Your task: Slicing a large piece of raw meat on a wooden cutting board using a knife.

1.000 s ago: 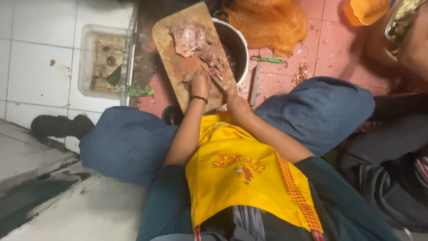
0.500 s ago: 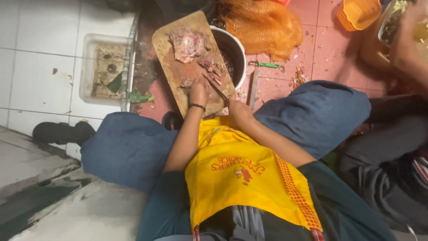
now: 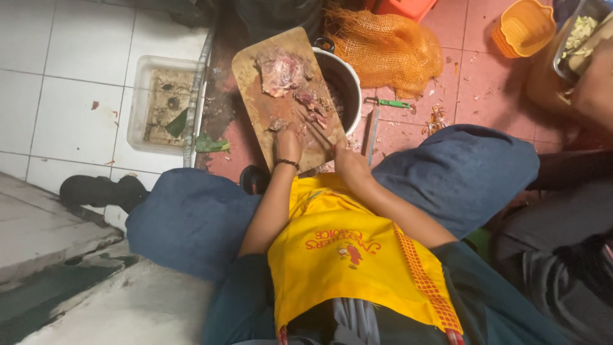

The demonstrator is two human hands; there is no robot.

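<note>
Near the middle of the frame, the left hand [image 3: 288, 142] lay curled over small pieces of raw meat [image 3: 278, 123] on the near end of the wooden cutting board [image 3: 255, 76], fingers bent and pressing down on them. The right hand [image 3: 348, 160] was closed around a knife [image 3: 318, 128] whose blade reached onto the board beside the left fingers. A larger reddish-grey lump of meat [image 3: 282, 69] sat toward the board's far end, in the upper centre. The board rested tilted across a metal pot [image 3: 350, 83], with an orange mesh sack [image 3: 389, 48] just right of it on the pink tiled floor [image 3: 472, 83].
</note>
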